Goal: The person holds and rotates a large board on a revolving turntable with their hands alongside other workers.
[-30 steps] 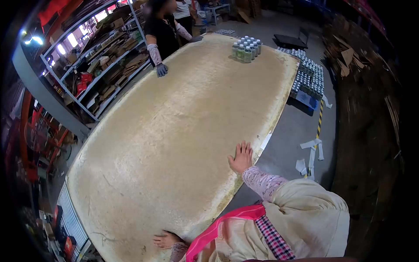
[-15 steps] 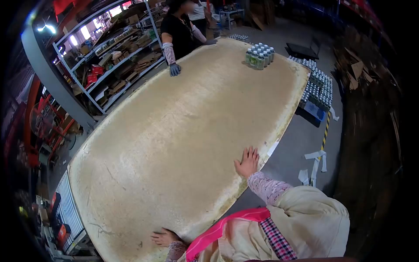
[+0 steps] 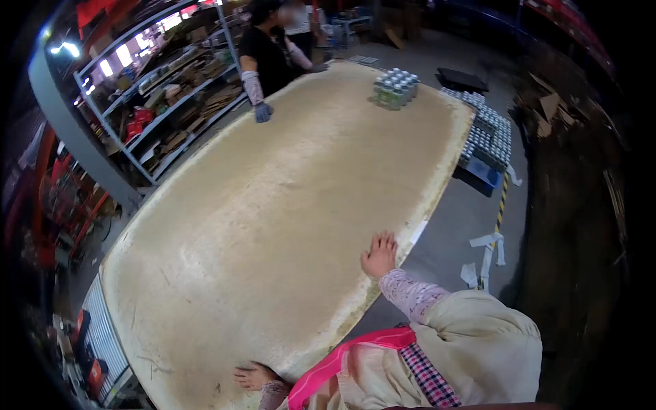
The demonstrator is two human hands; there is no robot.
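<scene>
Left hand (image 3: 254,376), lower frame, and right hand (image 3: 380,255), right of centre, rest palm-down on the bench (image 3: 273,225) filling mid-frame, presumably for support. Each grip: wide, nothing held. Bottles (image 3: 395,90), upper right, stand grouped, probably for compactness.

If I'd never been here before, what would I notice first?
Probably the big tan table across the middle, with the person's left hand and right hand resting flat near its edge. Next, the cluster of bottles standing on its far end, then the bright pink band at the bottom.
</scene>
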